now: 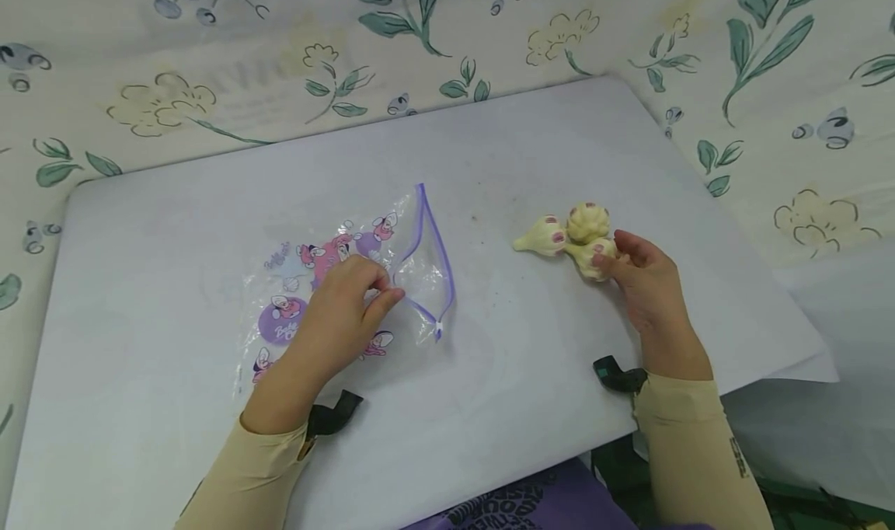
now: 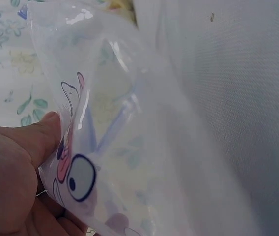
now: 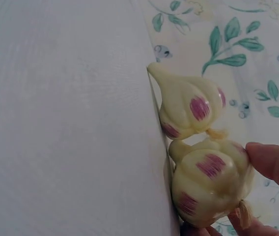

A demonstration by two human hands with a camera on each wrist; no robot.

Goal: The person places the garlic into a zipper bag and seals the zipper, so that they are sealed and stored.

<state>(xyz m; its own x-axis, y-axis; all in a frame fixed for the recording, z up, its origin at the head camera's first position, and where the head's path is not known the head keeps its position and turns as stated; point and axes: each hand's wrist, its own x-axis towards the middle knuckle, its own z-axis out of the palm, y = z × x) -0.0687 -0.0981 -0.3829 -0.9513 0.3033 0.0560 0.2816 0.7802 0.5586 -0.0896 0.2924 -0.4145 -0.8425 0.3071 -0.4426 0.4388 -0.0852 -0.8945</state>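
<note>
A clear zip bag (image 1: 377, 242) with purple and pink cartoon prints lies on the white table, its purple-edged mouth spread apart toward the right. My left hand (image 1: 343, 308) pinches the bag's upper film near that mouth; in the left wrist view the thumb (image 2: 48, 132) presses on the raised plastic. Three pale yellow garlic bulbs with purple-pink patches sit together to the right. My right hand (image 1: 646, 277) holds the nearest garlic bulb (image 3: 210, 182) between thumb and fingers. Touching or close beside it are another garlic bulb (image 1: 544, 236) at left and a third garlic bulb (image 1: 588, 222) behind.
The white table (image 1: 517, 374) has its far edge against a floral cloth (image 1: 266, 64), which also hangs along the right side. Dark wrist mounts (image 1: 336, 412) stick out from both sleeves. Something purple with dark print (image 1: 517, 507) shows below the front edge.
</note>
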